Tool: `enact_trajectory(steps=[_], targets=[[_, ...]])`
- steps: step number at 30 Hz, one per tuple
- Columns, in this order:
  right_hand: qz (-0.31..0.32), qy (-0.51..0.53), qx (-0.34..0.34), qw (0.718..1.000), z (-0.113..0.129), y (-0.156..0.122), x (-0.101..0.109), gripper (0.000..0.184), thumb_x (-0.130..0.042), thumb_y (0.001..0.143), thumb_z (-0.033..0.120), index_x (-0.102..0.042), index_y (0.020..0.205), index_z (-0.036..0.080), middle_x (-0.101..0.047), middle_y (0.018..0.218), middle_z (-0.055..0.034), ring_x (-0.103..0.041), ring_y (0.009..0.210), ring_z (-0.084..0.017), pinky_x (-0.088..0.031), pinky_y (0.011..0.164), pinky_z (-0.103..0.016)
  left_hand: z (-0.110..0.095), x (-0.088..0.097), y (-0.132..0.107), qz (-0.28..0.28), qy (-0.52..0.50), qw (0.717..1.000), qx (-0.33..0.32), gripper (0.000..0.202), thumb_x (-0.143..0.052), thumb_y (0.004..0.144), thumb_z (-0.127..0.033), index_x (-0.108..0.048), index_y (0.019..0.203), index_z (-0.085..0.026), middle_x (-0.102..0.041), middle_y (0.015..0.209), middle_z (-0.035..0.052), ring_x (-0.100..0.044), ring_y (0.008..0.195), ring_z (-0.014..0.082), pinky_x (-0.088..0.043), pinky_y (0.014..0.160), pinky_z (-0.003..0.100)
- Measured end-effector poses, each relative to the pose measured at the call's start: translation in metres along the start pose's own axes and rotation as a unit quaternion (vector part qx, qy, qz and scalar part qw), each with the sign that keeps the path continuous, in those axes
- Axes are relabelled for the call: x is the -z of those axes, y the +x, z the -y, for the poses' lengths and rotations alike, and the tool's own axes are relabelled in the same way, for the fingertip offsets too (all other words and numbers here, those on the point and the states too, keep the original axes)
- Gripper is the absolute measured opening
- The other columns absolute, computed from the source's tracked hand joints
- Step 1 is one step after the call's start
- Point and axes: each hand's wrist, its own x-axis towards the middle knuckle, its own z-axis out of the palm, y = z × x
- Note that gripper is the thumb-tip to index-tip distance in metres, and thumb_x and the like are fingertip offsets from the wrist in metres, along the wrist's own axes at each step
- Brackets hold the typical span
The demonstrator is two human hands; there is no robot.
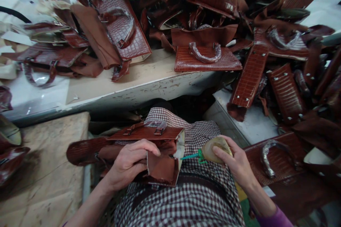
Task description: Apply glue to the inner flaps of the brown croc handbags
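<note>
We held an unfinished brown bag [160,156] on our lap, over our checked shirt [186,198], below the edge of the counter [149,78]. Our left hand [130,165] had its grip clenched on the bag's near side, with the thumb on top and the fingers curled over the open end panel, which showed its plain lining. Our right hand [237,163] was grasping a pale, rounded tool [214,149]. Its green tip pointed left and sat just beside the bag's pale edge; we could not tell whether it touched.

On the counter ahead lay a heap of bags [125,28] and loose panels in the same glossy, scaled brown. One finished bag [207,58] lay flat near the edge, with its handle wrapped in clear film. To our right a second surface carried long strips [250,76] with metal studs, and a panel with a wrapped handle [277,158] lay near our right wrist. A worn wooden board [48,170] sat to our left.
</note>
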Motion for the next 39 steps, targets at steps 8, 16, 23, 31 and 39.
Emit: enact_trajectory(steps=[8, 16, 23, 31, 39], targets=[[-0.059, -0.014, 0.029, 0.998, -0.01, 0.011, 0.001, 0.047, -0.073, 0.077, 0.051, -0.063, 0.11, 0.02, -0.071, 0.099, -0.0069, -0.066, 0.09, -0.029, -0.055, 0.079, -0.036, 0.0, 0.001, 0.002, -0.002, 0.007, 1.0, 0.022, 0.016, -0.057, 0.087, -0.006, -0.071, 0.085, -0.014, -0.073, 0.09, 0.0081, -0.07, 0.084, 0.0188, -0.058, 0.077, 0.025], [-0.009, -0.008, 0.035, 0.999, -0.011, 0.012, 0.002, 0.045, -0.074, 0.078, 0.048, -0.062, 0.112, 0.021, -0.071, 0.101, -0.0064, -0.066, 0.092, -0.028, -0.054, 0.081, -0.036, 0.0, 0.0, 0.003, 0.002, 0.009, 1.0, 0.008, 0.014, -0.059, 0.088, -0.008, -0.072, 0.087, -0.014, -0.073, 0.089, 0.0081, -0.07, 0.084, 0.0186, -0.057, 0.077, 0.025], [-0.017, -0.002, 0.034, 0.999, -0.008, 0.013, 0.003, 0.045, -0.074, 0.077, 0.048, -0.062, 0.112, 0.021, -0.071, 0.102, -0.0064, -0.066, 0.093, -0.028, -0.055, 0.08, -0.036, 0.0, 0.0, 0.004, -0.005, 0.002, 1.0, -0.002, 0.015, -0.059, 0.088, -0.006, -0.072, 0.087, -0.015, -0.073, 0.089, 0.0078, -0.07, 0.085, 0.0189, -0.058, 0.078, 0.025], [-0.002, -0.001, 0.047, 0.999, -0.008, 0.016, 0.002, 0.045, -0.073, 0.078, 0.048, -0.061, 0.112, 0.021, -0.071, 0.1, -0.0063, -0.066, 0.091, -0.027, -0.055, 0.078, -0.035, 0.002, 0.001, 0.004, -0.001, 0.0, 1.0, 0.014, 0.017, -0.058, 0.087, -0.004, -0.071, 0.088, -0.015, -0.073, 0.091, 0.0061, -0.069, 0.086, 0.0173, -0.056, 0.079, 0.023], [0.041, 0.038, 0.019, 0.998, -0.009, 0.006, 0.003, 0.041, -0.074, 0.08, 0.046, -0.064, 0.112, 0.022, -0.071, 0.097, -0.005, -0.065, 0.087, -0.026, -0.054, 0.073, -0.032, 0.0, -0.001, 0.001, -0.005, 0.003, 1.0, 0.023, 0.016, -0.059, 0.087, -0.004, -0.071, 0.09, -0.015, -0.072, 0.092, 0.0061, -0.069, 0.086, 0.0173, -0.055, 0.079, 0.023]])
